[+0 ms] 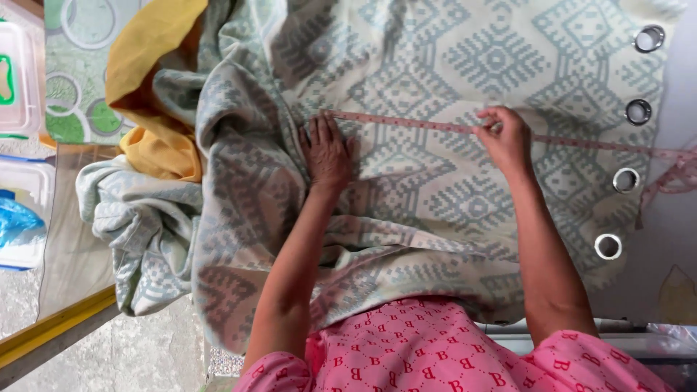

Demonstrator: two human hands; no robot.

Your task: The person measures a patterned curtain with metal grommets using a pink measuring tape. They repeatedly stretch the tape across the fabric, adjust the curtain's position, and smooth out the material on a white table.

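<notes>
The left hand (pixel 328 154) lies flat, fingers spread, on the patterned curtain (pixel 450 181) spread across the table; the right hand (pixel 503 138) pinches the pink measuring tape (pixel 406 121) stretched over it. At left, a clear plastic box (pixel 25 210) holds something blue

The table (pixel 675 218) has a pale grey top, bare only along its right edge. A patterned grey-and-cream curtain (pixel 450 181) covers most of it, spread flat, its four metal eyelets (pixel 626 180) in a row at the right. The curtain's left part is bunched and hangs over the table's left edge. A yellow cloth (pixel 156 145) lies at the far left among the folds.
</notes>
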